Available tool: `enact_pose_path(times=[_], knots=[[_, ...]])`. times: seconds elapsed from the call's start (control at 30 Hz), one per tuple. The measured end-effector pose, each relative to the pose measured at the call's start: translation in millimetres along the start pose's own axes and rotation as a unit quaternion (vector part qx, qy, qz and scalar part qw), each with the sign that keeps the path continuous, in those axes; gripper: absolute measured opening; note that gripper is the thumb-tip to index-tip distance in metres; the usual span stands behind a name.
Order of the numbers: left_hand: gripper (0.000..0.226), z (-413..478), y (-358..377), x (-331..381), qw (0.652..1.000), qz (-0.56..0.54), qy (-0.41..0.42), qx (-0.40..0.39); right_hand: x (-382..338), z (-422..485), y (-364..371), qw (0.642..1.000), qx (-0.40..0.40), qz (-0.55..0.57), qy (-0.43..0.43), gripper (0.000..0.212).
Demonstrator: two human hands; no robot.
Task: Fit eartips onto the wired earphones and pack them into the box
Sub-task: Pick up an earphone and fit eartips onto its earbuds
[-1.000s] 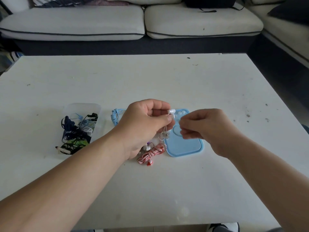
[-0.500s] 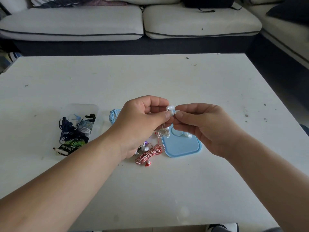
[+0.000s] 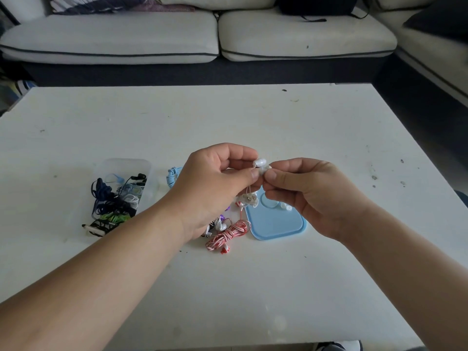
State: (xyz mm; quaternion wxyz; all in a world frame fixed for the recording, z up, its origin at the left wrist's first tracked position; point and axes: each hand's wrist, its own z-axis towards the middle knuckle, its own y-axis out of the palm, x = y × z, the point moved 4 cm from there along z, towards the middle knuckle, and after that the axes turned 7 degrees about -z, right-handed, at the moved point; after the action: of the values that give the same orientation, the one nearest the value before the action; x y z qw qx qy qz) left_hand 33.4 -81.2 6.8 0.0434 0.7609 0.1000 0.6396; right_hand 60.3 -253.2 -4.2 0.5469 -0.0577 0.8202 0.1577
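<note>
My left hand (image 3: 215,183) pinches a white earbud (image 3: 260,162) above the table, its thin white cable hanging down to a second clear-white bud (image 3: 249,199). My right hand (image 3: 306,191) meets it fingertip to fingertip and pinches a small white eartip (image 3: 266,168) against the earbud. Below them lies a light blue lid (image 3: 274,224) holding two or three loose white eartips (image 3: 286,206). A clear plastic box (image 3: 121,191) at the left holds several tangled wired earphones.
A red-and-white coiled earphone (image 3: 228,234) lies in front of the blue lid, beside a black-and-white one (image 3: 215,225) partly under my left wrist. A light blue coiled cable (image 3: 172,177) lies behind my left hand. A sofa (image 3: 202,36) runs behind the white table (image 3: 253,117).
My right hand rose from over the blue lid and closed in on my left hand; its fingertips now press the eartip against the earbud. The left hand lifted slightly.
</note>
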Motion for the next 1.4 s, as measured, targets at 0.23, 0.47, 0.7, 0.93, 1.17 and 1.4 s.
enact_pose_path(times=[0.23, 0.47, 0.7, 0.93, 1.17, 1.4], knots=[[0.022, 1, -1, 0, 1.000, 0.006, 0.012, 0.014, -1, 0, 2, 0.999, 0.013, -0.021, -0.022, 0.012], [0.021, 3, -4, -2, 0.998, 0.015, 0.035, 0.044, 3, -3, 12, 0.997, 0.053, -0.009, -0.062, 0.007], [0.019, 5, -8, -4, 0.997, 0.017, 0.030, 0.063, 10, -4, 17, 0.993, 0.083, -0.044, -0.077, 0.009], [0.028, 6, -8, -3, 0.999, 0.002, 0.003, 0.054, 5, -1, 11, 0.996, 0.069, -0.004, -0.051, 0.011], [0.024, 4, -9, -3, 0.999, 0.013, -0.004, 0.046, 14, 4, 9, 0.998, 0.062, 0.003, -0.011, 0.014], [0.027, -3, -7, 12, 0.989, -0.130, -0.006, 0.075, 24, 9, 29, 0.984, -0.129, -0.111, 0.045, 0.039]])
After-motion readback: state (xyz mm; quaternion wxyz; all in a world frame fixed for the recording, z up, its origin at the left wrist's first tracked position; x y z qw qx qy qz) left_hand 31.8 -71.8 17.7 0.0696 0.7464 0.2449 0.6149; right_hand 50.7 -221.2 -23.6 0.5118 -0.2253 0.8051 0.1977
